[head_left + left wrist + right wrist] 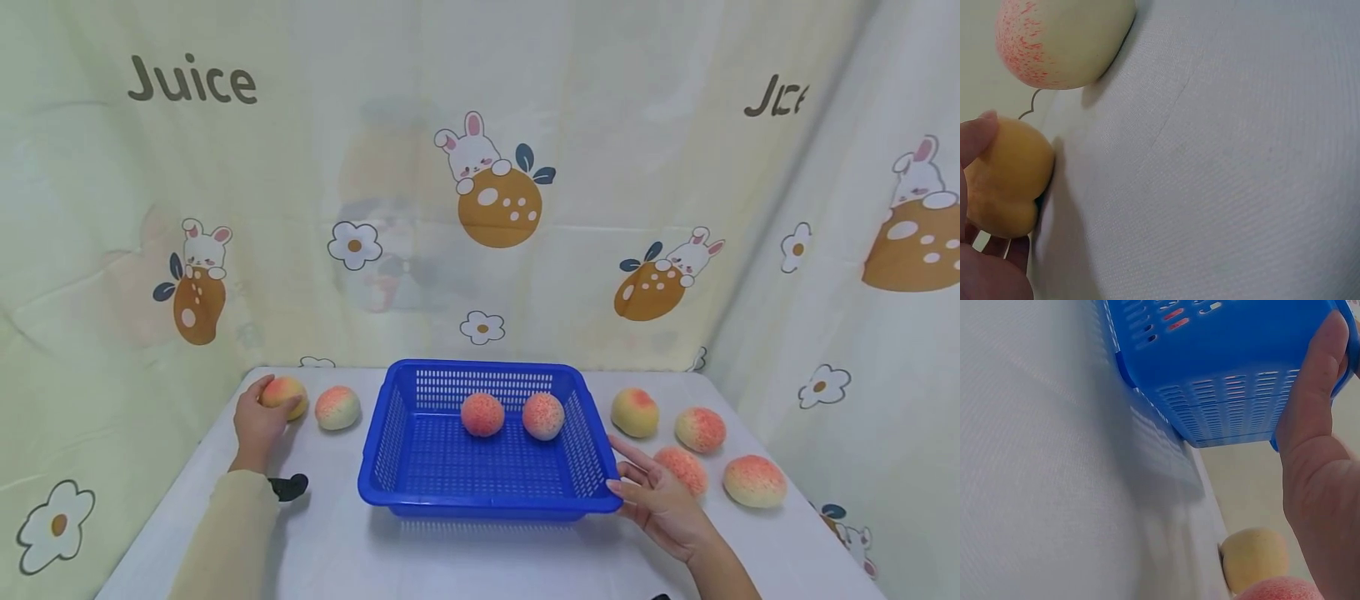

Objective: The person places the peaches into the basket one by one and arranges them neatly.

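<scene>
At the table's far left, my left hand (257, 423) grips a yellow-orange peach (288, 390), thumb on one side and fingers round the other. The left wrist view shows that peach (1013, 175) low by the white cloth. Just right of it lies a pale peach with a pink top (337, 407). My right hand (663, 507) holds the right rim of a blue plastic basket (487, 504) near its front corner; in the right wrist view the thumb (1316, 381) lies along the basket's outside. Two pink-red peaches (482, 415) sit inside, towards the back.
Right of the basket, several peaches lie on the table: a yellow one (635, 412), a pink one (701, 429), another partly behind my right hand (682, 469), and a larger pale-pink one (754, 481). A printed curtain (600, 108) stands behind the table (450, 567).
</scene>
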`<state>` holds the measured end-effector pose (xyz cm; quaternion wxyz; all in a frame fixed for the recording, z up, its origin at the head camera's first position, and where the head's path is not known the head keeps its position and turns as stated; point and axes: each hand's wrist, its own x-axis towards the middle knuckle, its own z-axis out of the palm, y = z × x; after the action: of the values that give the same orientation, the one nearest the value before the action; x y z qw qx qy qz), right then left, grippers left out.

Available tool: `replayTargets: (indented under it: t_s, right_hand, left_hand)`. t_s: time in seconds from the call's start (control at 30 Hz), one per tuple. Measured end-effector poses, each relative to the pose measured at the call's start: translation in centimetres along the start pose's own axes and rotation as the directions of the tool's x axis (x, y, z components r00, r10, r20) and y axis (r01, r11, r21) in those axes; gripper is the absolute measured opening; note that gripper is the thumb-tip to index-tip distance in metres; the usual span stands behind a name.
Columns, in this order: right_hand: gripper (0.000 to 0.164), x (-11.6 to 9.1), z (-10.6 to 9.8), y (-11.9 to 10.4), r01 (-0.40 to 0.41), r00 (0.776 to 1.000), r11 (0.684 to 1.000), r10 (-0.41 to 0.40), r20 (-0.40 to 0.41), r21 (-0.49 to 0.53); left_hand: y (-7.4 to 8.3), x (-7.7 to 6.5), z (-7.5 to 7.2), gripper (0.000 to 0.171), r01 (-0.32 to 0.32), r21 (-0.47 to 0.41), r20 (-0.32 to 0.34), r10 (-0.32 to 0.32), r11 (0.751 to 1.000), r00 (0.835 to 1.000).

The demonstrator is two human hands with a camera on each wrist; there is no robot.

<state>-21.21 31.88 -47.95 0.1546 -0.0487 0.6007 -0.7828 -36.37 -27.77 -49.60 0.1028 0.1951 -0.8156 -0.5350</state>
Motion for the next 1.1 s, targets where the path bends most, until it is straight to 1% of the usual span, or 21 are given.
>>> replayTargets:
  t_s: [0.1,0.3,0.5,0.63,0.87,1.1]
  right_hand:
    - [0.066,-0.1,-0.08,0.05,0.005,1.0,1.0,-0.005,0.006,0.011]
    - [0.063,-0.16,-0.05,0.16,0.013,1.0,0.999,-0.013,0.015,0.034]
    - [0.064,-0.26,0.08,0.17,0.026,0.999,0.999,-0.027,0.021,0.036]
    - [0.066,-0.23,0.19,0.06,0.019,1.0,0.999,-0.019,0.004,0.026]
    - [0.066,-0.16,0.23,0.02,0.001,1.0,1.0,-0.001,-0.01,0.027]
    - [0.066,-0.16,0.34,-0.05,0.001,1.0,1.0,-0.001,-0.005,0.029]
  left_hand:
    - [0.0,-0.01,0.06,0.077,-0.003,0.001,-0.005,0.003,1.0,1.0]
    - [-0.21,-0.02,0.09,0.079,0.014,-0.012,-0.005,-0.014,1.0,1.0]
    - [-0.15,-0.09,-0.06,0.079,0.004,-0.01,-0.01,-0.004,1.0,1.0]
    - [0.0,-0.21,-0.03,0.077,0.001,-0.015,-0.016,-0.002,1.0,1.0]
    - [-0.1,-0.49,-0.13,0.076,0.021,-0.027,-0.021,-0.021,0.999,1.0]
    - [-0.53,-0.69,-0.36,0.078,0.001,-0.052,-0.019,-0.002,0.999,1.0]
